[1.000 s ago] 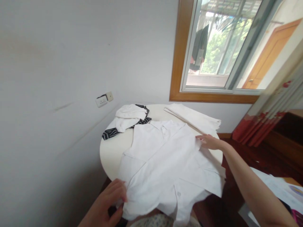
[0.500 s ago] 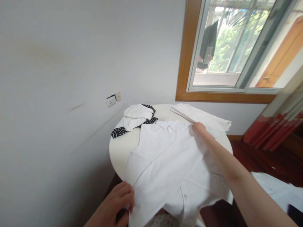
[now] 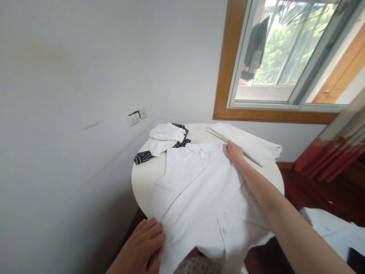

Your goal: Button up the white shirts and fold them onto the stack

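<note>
A white shirt [image 3: 196,194] lies spread on a round white table [image 3: 144,182], its collar toward the wall and its lower part hanging over the near edge. My left hand [image 3: 146,238] is closed on the shirt's left side near that edge. At the shirt's far right shoulder, my right hand [image 3: 235,151] is closed on the fabric, its fingertips partly hidden. Just beyond my right hand lies a folded white garment [image 3: 248,140].
A white cloth [image 3: 165,136] rests on a black-and-white patterned one [image 3: 144,156] at the table's far left. The wall carries a socket [image 3: 133,119]. White clothing [image 3: 333,228] lies at lower right, and a curtain [image 3: 319,152] hangs by the window.
My right hand has shifted a little left with the shirt's shoulder, away from the folded garment. The shirt's right side has drawn inward. My left hand keeps its hold.
</note>
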Motion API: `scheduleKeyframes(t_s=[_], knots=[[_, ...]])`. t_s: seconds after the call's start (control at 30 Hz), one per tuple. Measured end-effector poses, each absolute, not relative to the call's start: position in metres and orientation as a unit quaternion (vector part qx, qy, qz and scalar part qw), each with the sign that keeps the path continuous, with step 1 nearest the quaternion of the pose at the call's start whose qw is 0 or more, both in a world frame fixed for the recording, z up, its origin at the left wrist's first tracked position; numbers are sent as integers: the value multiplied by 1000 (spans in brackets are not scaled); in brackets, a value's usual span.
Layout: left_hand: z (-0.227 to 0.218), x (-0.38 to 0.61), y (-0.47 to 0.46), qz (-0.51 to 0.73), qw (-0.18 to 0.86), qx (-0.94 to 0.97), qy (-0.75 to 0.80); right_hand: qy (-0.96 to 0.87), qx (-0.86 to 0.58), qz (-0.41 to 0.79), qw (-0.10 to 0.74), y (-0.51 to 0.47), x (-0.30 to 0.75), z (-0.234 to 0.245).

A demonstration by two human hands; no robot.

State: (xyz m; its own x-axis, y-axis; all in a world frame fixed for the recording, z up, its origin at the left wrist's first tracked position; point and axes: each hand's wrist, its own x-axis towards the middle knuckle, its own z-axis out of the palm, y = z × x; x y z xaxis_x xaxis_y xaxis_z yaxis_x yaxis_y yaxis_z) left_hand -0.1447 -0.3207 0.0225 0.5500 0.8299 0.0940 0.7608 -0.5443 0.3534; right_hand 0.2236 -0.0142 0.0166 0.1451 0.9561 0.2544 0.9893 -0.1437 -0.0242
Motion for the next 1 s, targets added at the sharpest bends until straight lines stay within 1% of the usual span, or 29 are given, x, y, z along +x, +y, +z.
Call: scheduleKeyframes(t_s=[0.1, 0.17, 0.27, 0.37, 0.47, 0.57, 0.67, 0.83, 1.0], knots=[[23, -146, -319, 127, 128, 871, 456, -643, -752, -94, 109, -14, 225, 15], [22, -147, -315, 136, 111, 875, 451, -630, -765, -79, 105, -12, 229, 16], [17, -147, -304, 190, 37, 863, 467, -619, -779, -54, 79, -8, 234, 18], [8, -143, -286, 243, -58, 815, 523, -623, -777, -52, 72, -3, 232, 19], [-4, -139, -269, 242, -108, 814, 517, -626, -773, -61, 76, -1, 223, 18], [-14, -140, -259, 207, -105, 843, 486, -641, -759, -90, 70, 0, 217, 15], [-18, -145, -250, 185, -92, 846, 492, -649, -749, -117, 68, -1, 216, 11], [-15, -154, -233, 145, -81, 858, 485, -665, -733, -117, 83, -5, 232, 18], [-16, -161, -223, 163, -83, 860, 476, -710, -689, -103, 101, -27, 261, 24]])
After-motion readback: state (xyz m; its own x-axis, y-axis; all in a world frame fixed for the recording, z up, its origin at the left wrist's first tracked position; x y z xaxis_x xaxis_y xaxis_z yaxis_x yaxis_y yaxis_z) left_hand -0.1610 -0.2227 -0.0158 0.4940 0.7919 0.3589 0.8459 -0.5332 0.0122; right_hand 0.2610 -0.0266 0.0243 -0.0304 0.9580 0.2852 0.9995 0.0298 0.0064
